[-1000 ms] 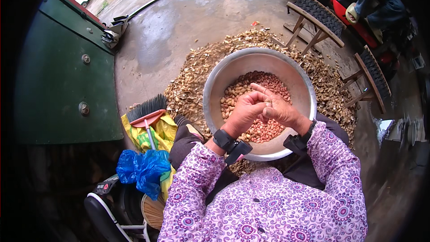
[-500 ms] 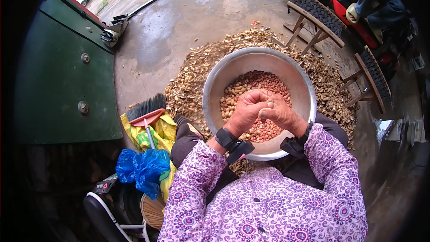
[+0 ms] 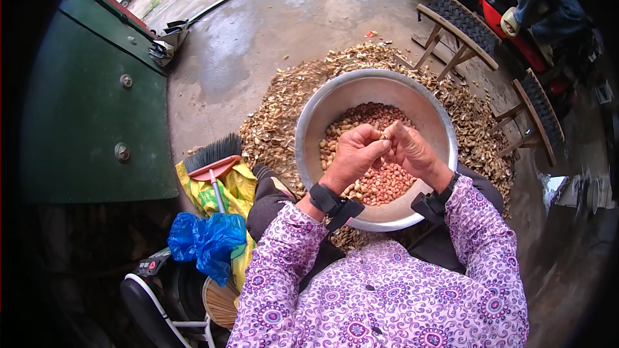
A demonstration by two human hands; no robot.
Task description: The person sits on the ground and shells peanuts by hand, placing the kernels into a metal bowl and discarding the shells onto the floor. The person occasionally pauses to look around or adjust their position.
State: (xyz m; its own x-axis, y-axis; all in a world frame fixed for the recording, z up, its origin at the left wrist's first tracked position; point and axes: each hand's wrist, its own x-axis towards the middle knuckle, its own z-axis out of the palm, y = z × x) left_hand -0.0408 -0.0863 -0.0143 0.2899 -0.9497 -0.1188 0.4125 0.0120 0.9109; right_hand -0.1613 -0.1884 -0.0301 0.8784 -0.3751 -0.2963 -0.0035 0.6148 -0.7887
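Note:
Over a large metal basin [image 3: 309, 116], both my hands meet at the fingertips. My left hand [image 3: 353, 160] is closed, thumb against forefinger, pinching a small peanut [image 3: 385, 137] that is mostly hidden. Beside it my right hand [image 3: 416, 153] is curled with its fingers bent inward, touching the left fingertips; whatever lies within it is hidden. Below them in the basin are red shelled peanut kernels [image 3: 389, 182] on the right and unshelled peanuts [image 3: 331, 145] on the left.
Peanut shells [image 3: 277, 113] lie heaped around the basin. To my left are a broom [image 3: 215, 162], a yellow sack [image 3: 242, 183], a blue plastic bag [image 3: 209, 240] and a green door [image 3: 84, 109]. Two woven stools [image 3: 459, 22] stand at the right, near a person's leg [image 3: 541, 0] and a red motorbike [image 3: 493, 16].
My right hand has turned and its fingers have lifted slightly, away from the earlier thumb-to-thumb press. My left hand stays pinched in nearly the same place.

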